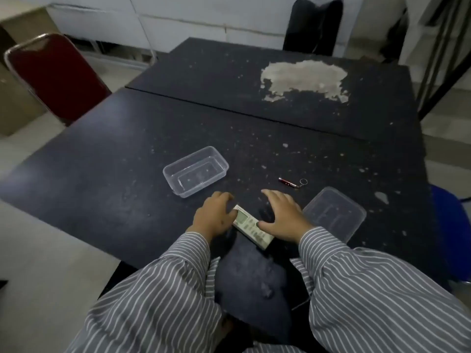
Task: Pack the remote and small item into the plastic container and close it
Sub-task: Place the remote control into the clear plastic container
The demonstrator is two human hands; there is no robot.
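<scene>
On the near half of a dark table (pixel 127 149), one white remote (pixel 252 226) lies flat and slantwise between two hands. Left hand (pixel 212 216): fingers curled, tips touching the remote's screen end, no closed grip. Right hand (pixel 283 217): spread flat, palm down, thumb against the remote's long edge; it holds nothing.

Count: one clear plastic container (pixel 195 171), open and empty, just beyond the left hand. One clear lid (pixel 334 215), flat on the table, just right of the right hand. One small red item with a key ring (pixel 291 183), beyond the right hand, apart from everything. Two chairs: one red (pixel 54 75) at far left, one black (pixel 313 26) at the far end.

Writing on the remote's buttons and screen too blurred to read.

Both sleeves striped grey. Open tabletop left of the container and across the far half, which has a worn pale patch (pixel 304 79). Remote sits near the table's front edge.
</scene>
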